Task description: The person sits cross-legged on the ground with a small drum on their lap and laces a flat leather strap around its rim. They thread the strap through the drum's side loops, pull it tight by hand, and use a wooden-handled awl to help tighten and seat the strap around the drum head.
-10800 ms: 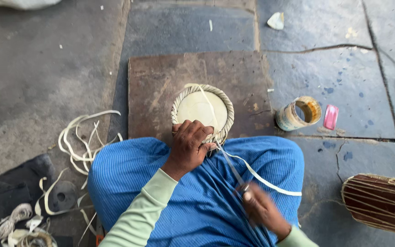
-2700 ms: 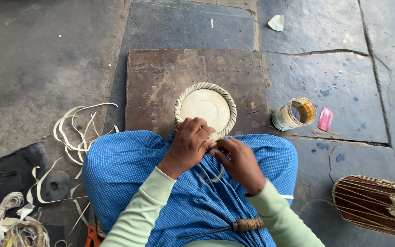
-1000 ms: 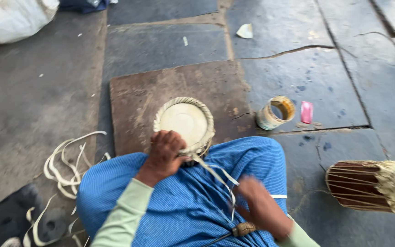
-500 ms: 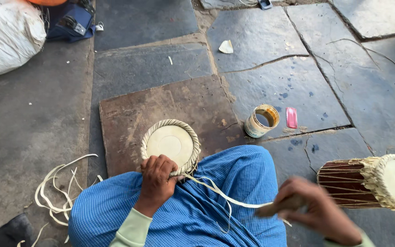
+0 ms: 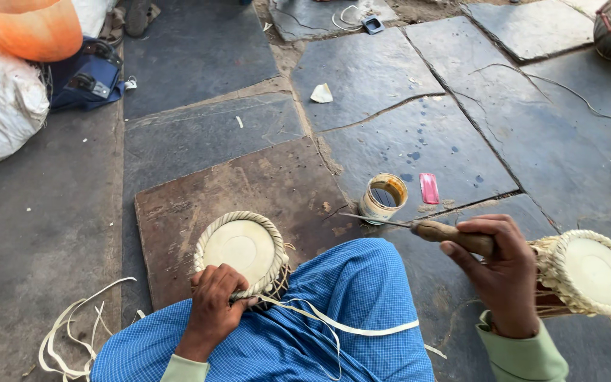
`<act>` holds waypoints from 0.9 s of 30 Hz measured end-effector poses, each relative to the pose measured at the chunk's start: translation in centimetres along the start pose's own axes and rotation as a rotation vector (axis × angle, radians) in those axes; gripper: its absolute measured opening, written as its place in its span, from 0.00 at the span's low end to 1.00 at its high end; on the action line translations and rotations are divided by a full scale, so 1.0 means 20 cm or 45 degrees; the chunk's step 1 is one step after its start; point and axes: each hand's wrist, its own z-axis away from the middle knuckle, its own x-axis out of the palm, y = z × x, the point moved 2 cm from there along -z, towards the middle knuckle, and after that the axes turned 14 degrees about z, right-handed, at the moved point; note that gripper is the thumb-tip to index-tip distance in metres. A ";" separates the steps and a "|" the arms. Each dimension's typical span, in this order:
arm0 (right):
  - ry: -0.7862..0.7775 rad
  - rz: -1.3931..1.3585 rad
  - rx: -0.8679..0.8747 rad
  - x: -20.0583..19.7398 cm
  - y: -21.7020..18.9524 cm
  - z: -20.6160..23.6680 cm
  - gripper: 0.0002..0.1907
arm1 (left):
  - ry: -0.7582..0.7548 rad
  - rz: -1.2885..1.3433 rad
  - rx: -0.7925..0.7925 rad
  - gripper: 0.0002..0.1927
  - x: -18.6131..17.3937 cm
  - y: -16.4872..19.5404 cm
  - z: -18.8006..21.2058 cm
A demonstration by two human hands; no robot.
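Observation:
A small drum (image 5: 242, 247) with a pale skin head and braided rim rests against my blue-clad knees on a brown board (image 5: 199, 191). My left hand (image 5: 213, 308) grips its near rim. A pale hide strap (image 5: 334, 322) trails from the drum across my lap. My right hand (image 5: 496, 272) is raised to the right and holds a wooden-handled awl (image 5: 419, 228) whose thin metal point faces left, toward a tin can (image 5: 383, 198).
A second drum (image 5: 588, 272) lies on its side at my right. A pink flat piece (image 5: 429, 188) lies beside the can. Loose hide strips (image 5: 72, 336) sit at lower left. White sacks (image 5: 1, 106), an orange tub (image 5: 30, 25) and a blue bag (image 5: 90, 78) stand at upper left.
My right hand has swung up and out to the right, now showing the awl. The view has tilted up, bringing in more floor; my left hand stays on the drum rim.

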 end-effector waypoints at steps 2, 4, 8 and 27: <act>0.014 0.016 -0.038 0.00 0.03 0.01 0.17 | 0.032 -0.017 -0.007 0.17 0.02 0.01 0.01; 0.023 0.010 -0.059 0.00 0.06 0.04 0.17 | 0.035 -0.044 -0.015 0.17 0.05 0.01 0.01; 0.028 -0.007 -0.054 -0.04 0.12 0.13 0.17 | 0.038 -0.112 -0.059 0.17 0.09 0.00 0.03; 0.273 0.464 -0.068 -0.12 0.72 0.04 0.18 | 0.100 -0.262 -0.199 0.19 0.26 -0.01 0.08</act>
